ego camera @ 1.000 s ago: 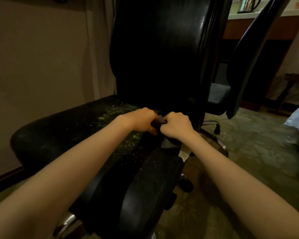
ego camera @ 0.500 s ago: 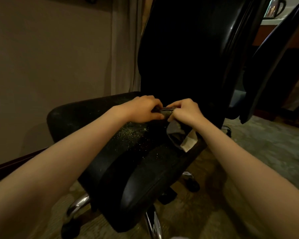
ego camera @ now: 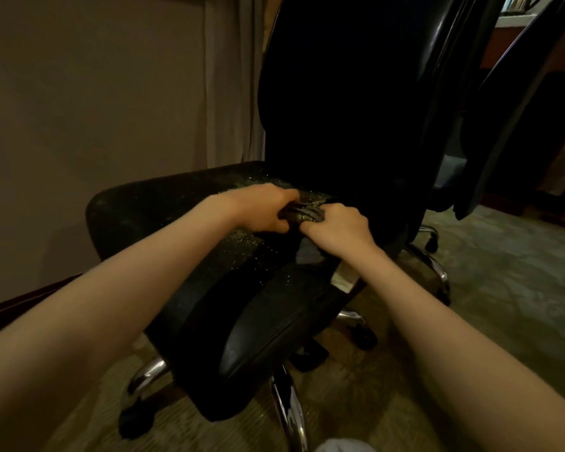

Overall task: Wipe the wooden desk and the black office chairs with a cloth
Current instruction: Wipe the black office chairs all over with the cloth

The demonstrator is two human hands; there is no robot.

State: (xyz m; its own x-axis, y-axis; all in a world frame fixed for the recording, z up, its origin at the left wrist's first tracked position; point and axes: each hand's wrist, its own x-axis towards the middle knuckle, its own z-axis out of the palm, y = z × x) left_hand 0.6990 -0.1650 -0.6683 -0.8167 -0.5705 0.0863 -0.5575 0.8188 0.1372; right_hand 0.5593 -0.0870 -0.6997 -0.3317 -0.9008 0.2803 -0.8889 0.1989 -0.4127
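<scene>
One black chair fills my view, and over the far part of its seat my left hand and right hand both curl their fingers round the bunched cloth, its white tag hanging below.

Dim, warm, yellowish light fills the room. The chair backrest sinks into near-solid black, with 1 thin glare streak down its right edge. Specks on the seat glint, and the chrome legs carry bright highlights. The forearms are the brightest surfaces, softly and evenly lit. Wide-angle distortion stretches them toward the near corners; the near carpet looks smeared and soft.
</scene>
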